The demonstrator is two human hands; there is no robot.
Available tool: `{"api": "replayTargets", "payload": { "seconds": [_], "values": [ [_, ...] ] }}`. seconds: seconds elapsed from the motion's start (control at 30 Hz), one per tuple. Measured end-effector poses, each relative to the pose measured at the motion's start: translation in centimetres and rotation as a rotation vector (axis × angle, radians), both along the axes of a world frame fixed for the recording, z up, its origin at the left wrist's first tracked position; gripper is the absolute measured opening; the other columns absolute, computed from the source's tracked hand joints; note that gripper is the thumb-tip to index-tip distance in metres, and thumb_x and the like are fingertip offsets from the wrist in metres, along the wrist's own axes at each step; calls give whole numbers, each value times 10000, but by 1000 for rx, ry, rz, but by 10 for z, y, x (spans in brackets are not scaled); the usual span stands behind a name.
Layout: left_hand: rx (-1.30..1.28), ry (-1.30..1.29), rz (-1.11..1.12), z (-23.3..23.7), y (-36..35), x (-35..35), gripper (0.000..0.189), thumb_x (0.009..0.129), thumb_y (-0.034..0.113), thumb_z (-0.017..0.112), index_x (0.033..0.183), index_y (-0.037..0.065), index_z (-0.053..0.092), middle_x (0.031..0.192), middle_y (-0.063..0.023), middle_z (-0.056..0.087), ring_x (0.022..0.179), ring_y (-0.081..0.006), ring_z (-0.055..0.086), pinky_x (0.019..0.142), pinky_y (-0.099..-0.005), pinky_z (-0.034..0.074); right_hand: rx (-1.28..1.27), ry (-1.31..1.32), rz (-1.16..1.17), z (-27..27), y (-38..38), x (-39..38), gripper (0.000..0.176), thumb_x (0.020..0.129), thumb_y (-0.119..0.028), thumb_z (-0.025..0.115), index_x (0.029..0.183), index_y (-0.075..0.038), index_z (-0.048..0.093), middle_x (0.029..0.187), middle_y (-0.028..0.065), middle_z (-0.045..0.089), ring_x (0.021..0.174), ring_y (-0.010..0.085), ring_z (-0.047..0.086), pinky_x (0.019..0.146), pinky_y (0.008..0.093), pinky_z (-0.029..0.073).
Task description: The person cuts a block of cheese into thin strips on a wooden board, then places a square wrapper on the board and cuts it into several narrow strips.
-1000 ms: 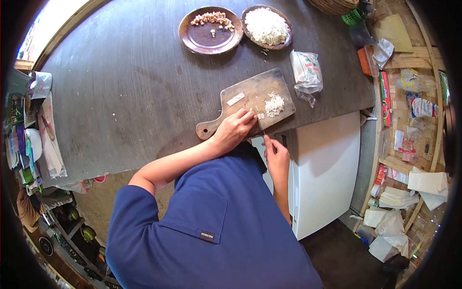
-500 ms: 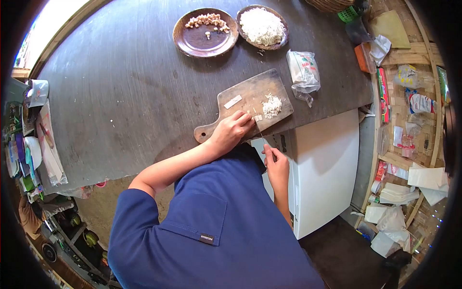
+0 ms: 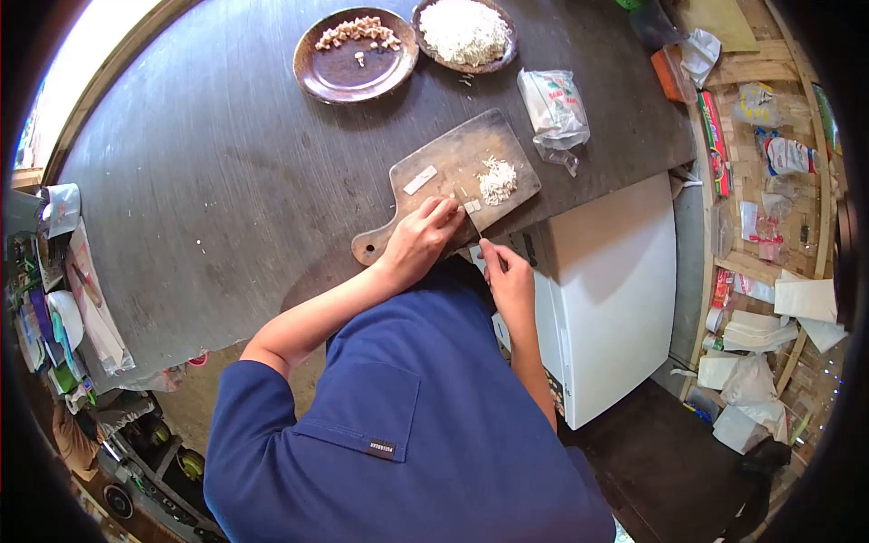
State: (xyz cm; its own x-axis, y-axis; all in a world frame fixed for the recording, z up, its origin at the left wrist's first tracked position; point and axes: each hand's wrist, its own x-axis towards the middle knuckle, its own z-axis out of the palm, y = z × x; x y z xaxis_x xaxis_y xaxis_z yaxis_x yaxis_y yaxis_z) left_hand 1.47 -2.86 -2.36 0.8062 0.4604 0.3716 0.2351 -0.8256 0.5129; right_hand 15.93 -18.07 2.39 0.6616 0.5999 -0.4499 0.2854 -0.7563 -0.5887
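A wooden cutting board [image 3: 463, 154] with a handle lies at the table's near edge. On it are a flat pale strip [image 3: 420, 179], a pile of thin whitish shreds [image 3: 497, 182] and a few small cut pieces [image 3: 472, 206]. My left hand [image 3: 422, 239] is closed, its fingertips pressing a pale food piece onto the board; the fingers mostly hide that piece. My right hand [image 3: 510, 279] is wrapped round the handle of a knife [image 3: 478, 227], whose thin blade meets the board beside the left fingertips.
Beyond the board stand a brown plate [image 3: 355, 80] of light-brown chunks and a plate heaped with whitish shreds [image 3: 465, 34]. A plastic-wrapped packet [image 3: 554, 110] lies right of the board. A white appliance [image 3: 615, 290] stands below the table's right edge. Bags hang along the woven wall [image 3: 769, 217].
The view has shifted a little, so the board and plates appear farther left and higher. Both hands stay at the board; the knife has moved slightly and appears more upright beside the left fingertips.
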Motion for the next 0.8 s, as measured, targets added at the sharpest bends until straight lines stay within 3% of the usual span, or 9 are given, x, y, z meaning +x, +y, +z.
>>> {"api": "replayTargets", "payload": {
  "seconds": [0.07, 0.2, 0.4, 0.47, 0.7, 0.8],
  "values": [
    [-14, 11, -24, 1, 2, -2, 406, 838, 78, 694, 1232, -15, 722, 1229, -99, 644, 1156, -270, 651, 977, -355, 589, 75, -57, 7, -3, -1, -4, 543, 1045, -579, 652, 1034, -60, 811, 697, 101, 710, 681, 268, 720, 680, 400, 525],
    [-17, -11, -36, 4, 4, -3, 368, 840, 74, 697, 1196, -12, 724, 1203, -96, 645, 1156, -269, 651, 973, -350, 587, -23, 18, -43, 24, -10, -10, 558, 1043, -585, 652, 1010, -48, 801, 667, 90, 685, 657, 252, 704, 670, 398, 512],
    [-9, -3, -27, 2, 0, -2, 331, 831, 68, 724, 1155, 4, 735, 1165, -83, 654, 1124, -258, 652, 949, -349, 589, -16, 67, -32, 15, 2, -8, 548, 1040, -591, 647, 1048, -66, 806, 710, 125, 711, 714, 332, 724, 705, 426, 532],
    [2, -7, -20, 4, 5, 0, 311, 826, 68, 743, 1133, 19, 741, 1152, -69, 660, 1111, -248, 652, 937, -349, 589, -15, -45, 4, 19, -2, -9, 547, 1038, -591, 647, 1059, -68, 803, 724, 141, 714, 737, 365, 724, 724, 441, 540],
    [16, -30, 7, 4, 2, 2, 306, 822, 85, 752, 1123, 29, 741, 1152, -71, 660, 1111, -250, 658, 927, -353, 594, -37, 105, 10, 18, 1, 1, 553, 1036, -599, 648, 1047, -69, 807, 696, 108, 704, 712, 313, 728, 710, 425, 534],
    [31, -37, 28, 2, 3, 1, 307, 827, 88, 750, 1126, 20, 741, 1159, -79, 657, 1111, -253, 662, 926, -355, 598, -33, 35, 7, 23, 9, -5, 560, 1041, -602, 641, 1027, -66, 803, 681, 103, 691, 687, 300, 713, 694, 426, 523]
  ]
}}
